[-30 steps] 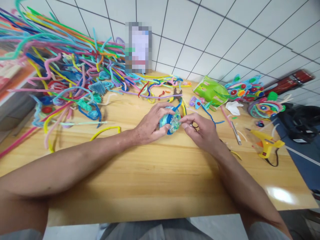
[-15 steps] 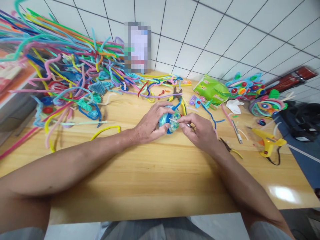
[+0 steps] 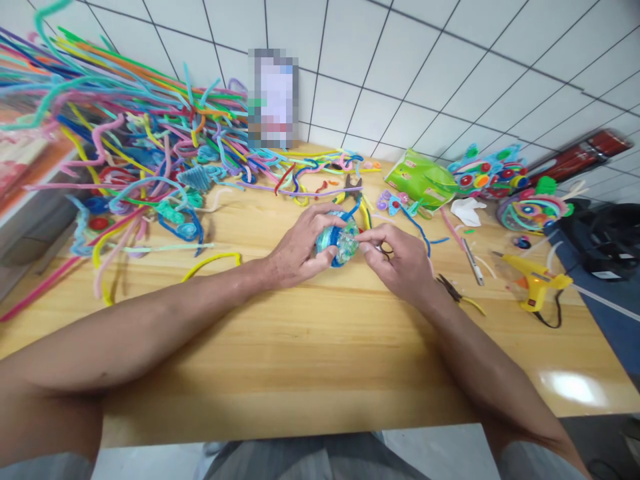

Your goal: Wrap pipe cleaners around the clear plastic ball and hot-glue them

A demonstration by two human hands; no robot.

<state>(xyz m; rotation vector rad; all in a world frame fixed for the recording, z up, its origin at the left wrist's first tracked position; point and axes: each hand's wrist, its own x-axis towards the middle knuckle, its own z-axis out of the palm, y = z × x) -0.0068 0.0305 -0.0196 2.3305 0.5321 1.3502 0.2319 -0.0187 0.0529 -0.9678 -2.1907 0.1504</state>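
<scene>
My left hand [image 3: 303, 247] is wrapped round the left side of a round blue-and-green piece [image 3: 345, 248] that looks made of pipe cleaners, thumb in front and fingers over the top. A blue stem sticks up from it. My right hand [image 3: 393, 257] is closed in a pinch at the right side of this piece; whatever lies between its fingertips is too small to make out. Just behind are pliers with yellow handles [image 3: 367, 212]. Right of my right hand lie dark-jawed pliers [image 3: 450, 288] with a yellow handle.
Pipe cleaners [image 3: 165, 147] crowd the left and back. A blurred-out phone-like object [image 3: 273, 97] leans on the tiled wall. To the right are a green tissue pack [image 3: 420, 179], a pen [image 3: 473, 261], colourful finished figures [image 3: 533, 210], a yellow glue gun [image 3: 537, 279] and a red flask [image 3: 580, 159].
The pale thin strip seen at my right fingertips half a second ago no longer stands out. Both hands stay in nearly the same place, and the view has shifted slightly.
</scene>
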